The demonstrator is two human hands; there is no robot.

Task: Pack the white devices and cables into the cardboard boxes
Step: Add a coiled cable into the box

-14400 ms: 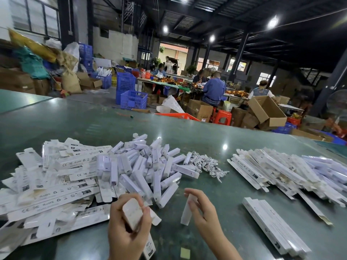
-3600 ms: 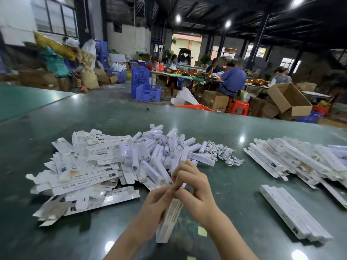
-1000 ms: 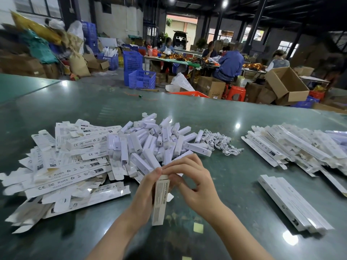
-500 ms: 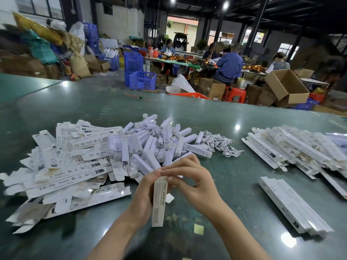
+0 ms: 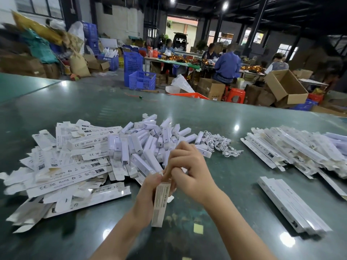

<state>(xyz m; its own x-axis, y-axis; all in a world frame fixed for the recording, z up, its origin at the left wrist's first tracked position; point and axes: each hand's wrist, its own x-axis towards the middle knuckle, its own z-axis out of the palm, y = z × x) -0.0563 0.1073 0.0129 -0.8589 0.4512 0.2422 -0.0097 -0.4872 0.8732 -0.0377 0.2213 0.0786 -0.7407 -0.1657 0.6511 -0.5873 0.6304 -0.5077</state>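
1. The left hand [image 5: 148, 196] still grips the narrow white box [image 5: 160, 204], upright above the green table [image 5: 225, 184] as half a second ago.
2. The right hand [image 5: 189, 171] stays curled over the box's top end, fingers pinching there; little has shifted.
3. The devices pile [image 5: 150, 145] and cables [image 5: 219, 143] lie unmoved beyond.

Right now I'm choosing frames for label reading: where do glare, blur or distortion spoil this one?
Head view: ceiling-lamp glare spots the green table; motion blur smears the flat cartons at far left and the background; wide-angle bending curves the table's far edge; the print on the box in the left hand and right hand stays only partly legible.
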